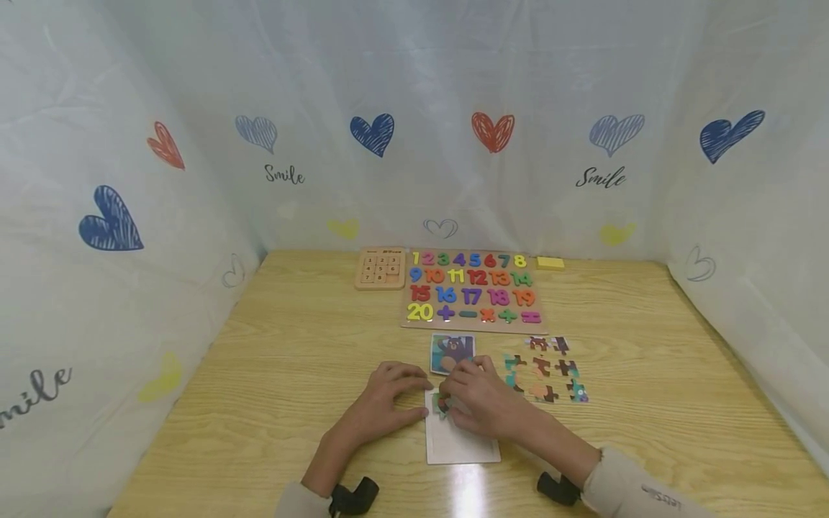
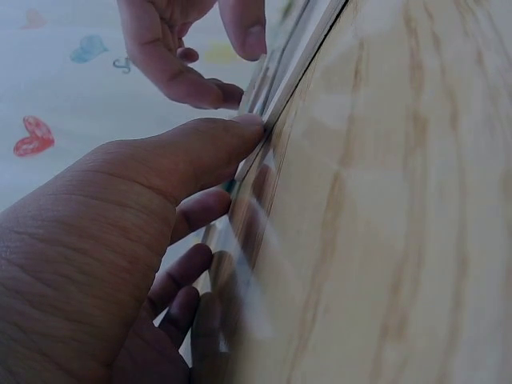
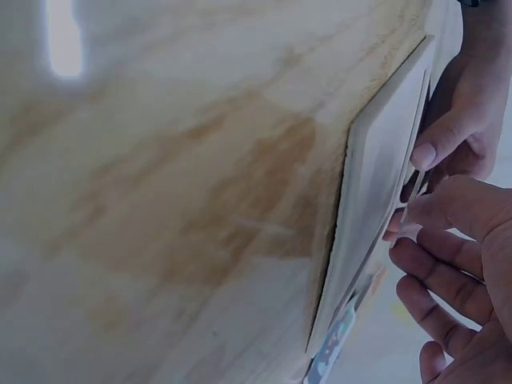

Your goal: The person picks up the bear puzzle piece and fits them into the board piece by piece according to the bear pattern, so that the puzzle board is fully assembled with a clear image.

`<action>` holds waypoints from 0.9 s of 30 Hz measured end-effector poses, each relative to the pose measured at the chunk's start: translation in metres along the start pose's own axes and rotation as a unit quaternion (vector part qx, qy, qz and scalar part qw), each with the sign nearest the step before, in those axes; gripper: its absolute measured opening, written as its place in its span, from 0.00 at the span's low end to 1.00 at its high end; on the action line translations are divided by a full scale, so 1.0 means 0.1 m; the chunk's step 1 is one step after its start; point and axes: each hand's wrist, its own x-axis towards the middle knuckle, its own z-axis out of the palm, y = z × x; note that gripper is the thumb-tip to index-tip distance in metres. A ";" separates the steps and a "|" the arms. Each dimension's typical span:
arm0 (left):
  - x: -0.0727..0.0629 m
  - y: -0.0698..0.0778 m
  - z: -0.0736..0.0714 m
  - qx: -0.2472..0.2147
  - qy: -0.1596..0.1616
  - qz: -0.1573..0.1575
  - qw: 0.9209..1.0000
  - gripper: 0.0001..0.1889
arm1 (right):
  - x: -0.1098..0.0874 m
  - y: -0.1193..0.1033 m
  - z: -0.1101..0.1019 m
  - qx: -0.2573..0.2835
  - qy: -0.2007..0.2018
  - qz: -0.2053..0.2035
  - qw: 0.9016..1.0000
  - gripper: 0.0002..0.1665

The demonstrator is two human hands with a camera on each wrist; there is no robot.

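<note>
A white puzzle tray (image 1: 463, 447) lies flat on the table in front of me. At its upper left corner, my right hand (image 1: 478, 399) pinches a green and brown jigsaw piece (image 1: 442, 405), partly hidden by the fingers. My left hand (image 1: 387, 400) rests by the tray's left side; in the left wrist view its thumb (image 2: 212, 148) touches the tray's edge (image 2: 300, 76), the fingers loosely bent. Just above the tray is a picture card (image 1: 452, 347) with a bear on it, partly covered by the right hand. Loose jigsaw pieces (image 1: 541, 365) lie in rows to the right.
Behind the card lies a wooden board (image 1: 456, 326) of coloured numbers and signs. A small wooden number slide puzzle (image 1: 379, 285) sits at its left, a yellow block (image 1: 550, 263) at its right. White curtains (image 1: 427, 72) with printed hearts enclose the table's back and sides.
</note>
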 end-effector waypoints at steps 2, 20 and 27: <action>0.00 0.00 0.00 0.001 -0.001 0.000 1.000 0.17 | 0.00 0.00 0.01 -0.007 0.000 -0.003 1.000 0.13; 0.00 -0.01 0.01 -0.003 -0.005 -0.002 1.000 0.17 | 0.00 0.00 0.08 -0.009 -0.023 -0.009 1.000 0.07; 0.01 -0.01 -0.01 0.016 -0.016 0.022 1.000 0.14 | -0.10 0.04 -0.06 0.001 -0.017 0.023 1.000 0.09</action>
